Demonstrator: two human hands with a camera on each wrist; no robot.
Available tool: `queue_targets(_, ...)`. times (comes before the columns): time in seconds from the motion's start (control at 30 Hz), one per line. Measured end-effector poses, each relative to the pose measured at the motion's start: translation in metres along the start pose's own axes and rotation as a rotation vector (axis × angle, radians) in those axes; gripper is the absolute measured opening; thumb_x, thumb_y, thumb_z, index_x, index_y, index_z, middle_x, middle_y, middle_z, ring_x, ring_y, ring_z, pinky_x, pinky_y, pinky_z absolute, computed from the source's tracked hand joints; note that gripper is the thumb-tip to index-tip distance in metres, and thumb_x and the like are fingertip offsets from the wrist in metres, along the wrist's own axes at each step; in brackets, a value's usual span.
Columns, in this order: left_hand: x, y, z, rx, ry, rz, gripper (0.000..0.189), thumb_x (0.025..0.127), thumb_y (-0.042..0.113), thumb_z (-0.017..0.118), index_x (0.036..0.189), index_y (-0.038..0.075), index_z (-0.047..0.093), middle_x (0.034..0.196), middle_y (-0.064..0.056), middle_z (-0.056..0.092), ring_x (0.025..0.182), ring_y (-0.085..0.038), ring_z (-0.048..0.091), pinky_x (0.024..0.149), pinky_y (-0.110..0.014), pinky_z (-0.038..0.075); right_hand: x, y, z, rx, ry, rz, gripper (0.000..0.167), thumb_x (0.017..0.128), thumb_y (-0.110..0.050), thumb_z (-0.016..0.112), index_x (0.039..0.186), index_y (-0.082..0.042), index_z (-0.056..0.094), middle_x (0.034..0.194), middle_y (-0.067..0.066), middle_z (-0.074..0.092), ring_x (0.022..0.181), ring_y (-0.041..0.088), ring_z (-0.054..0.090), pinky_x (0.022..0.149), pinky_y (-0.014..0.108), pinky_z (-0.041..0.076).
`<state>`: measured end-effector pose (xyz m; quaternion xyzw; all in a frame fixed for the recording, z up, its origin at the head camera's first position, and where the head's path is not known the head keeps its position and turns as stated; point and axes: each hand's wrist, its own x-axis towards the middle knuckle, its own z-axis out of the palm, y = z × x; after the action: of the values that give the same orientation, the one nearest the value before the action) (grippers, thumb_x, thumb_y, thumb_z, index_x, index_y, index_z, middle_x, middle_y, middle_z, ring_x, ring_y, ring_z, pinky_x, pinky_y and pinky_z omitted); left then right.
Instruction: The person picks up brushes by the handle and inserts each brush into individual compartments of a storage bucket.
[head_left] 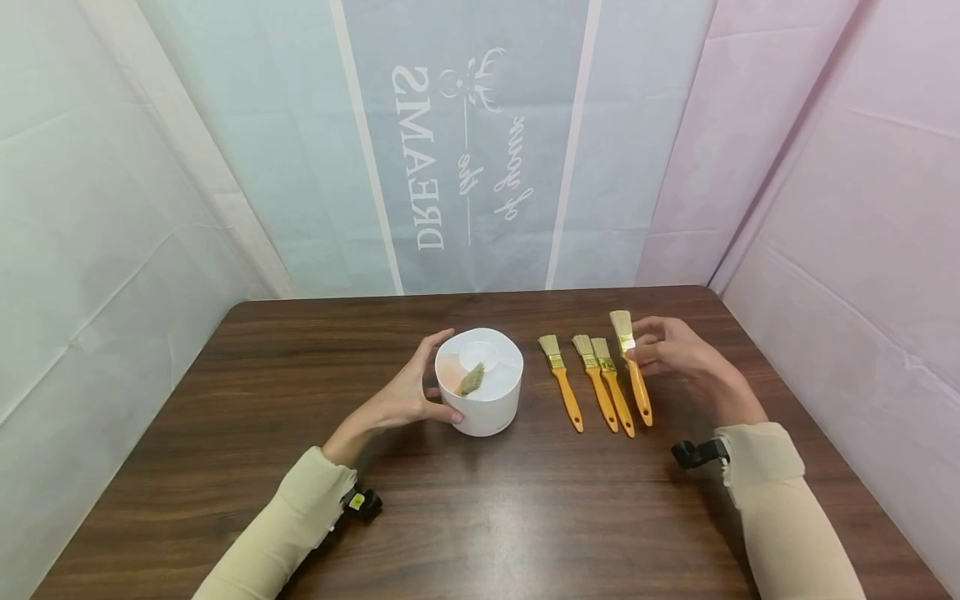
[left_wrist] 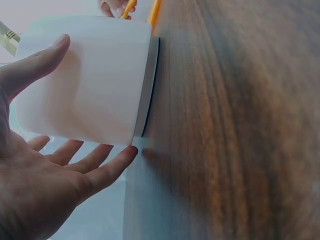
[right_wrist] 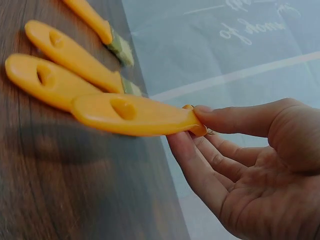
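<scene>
My left hand point(head_left: 401, 393) grips the side of a white round divided container point(head_left: 491, 410) on the table, thumb toward the front and fingers round the back. In the container's left compartment stands a paintbrush point(head_left: 472, 380), bristles up and leaning right; its handle is hidden. At the right, my right hand point(head_left: 681, 350) pinches another paintbrush point(right_wrist: 135, 115) between thumb and fingers near the metal band, its orange handle pointing toward me. Beside it lie three more paintbrushes, a left one point(head_left: 567, 398), a middle one point(head_left: 602, 398) and a right one point(head_left: 619, 404), the latter two close together.
The dark wooden table point(head_left: 480, 517) reaches back to a pale blue printed cloth point(head_left: 480, 167). White cloth walls stand at the left point(head_left: 112, 250) and right point(head_left: 862, 250). Each wrist carries a small black camera.
</scene>
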<state>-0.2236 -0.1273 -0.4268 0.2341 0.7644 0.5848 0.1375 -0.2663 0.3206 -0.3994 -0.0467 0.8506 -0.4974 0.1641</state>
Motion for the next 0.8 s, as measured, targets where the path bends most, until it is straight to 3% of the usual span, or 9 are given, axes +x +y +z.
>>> queue_targets(0.4,0.001,0.001,0.002,-0.014,-0.010,0.016,0.129,0.066,-0.004,0.093,0.164,0.018,0.012,0.161,-0.013,0.034,0.148,-0.036,0.037,0.111,-0.063,0.046,-0.005,-0.024,0.011,0.030,0.016,-0.056,0.065,0.097,-0.005,0.069,0.148,0.014,0.035,0.119,0.027,0.064,0.088,0.017,0.072,0.082,0.040,0.065)
queue_targets(0.8,0.002,-0.002,0.002,0.011,-0.009,0.027,0.126,0.065,-0.001,0.095,0.163,0.018,0.018,0.160,-0.006,0.036,0.148,-0.033,0.037,0.111,-0.063,0.046,-0.008,-0.035,0.016,0.011,0.019,-0.076,0.066,0.098,-0.009,0.068,0.150,0.011,0.034,0.124,0.031,0.061,0.091,0.020,0.072,0.085,0.043,0.064)
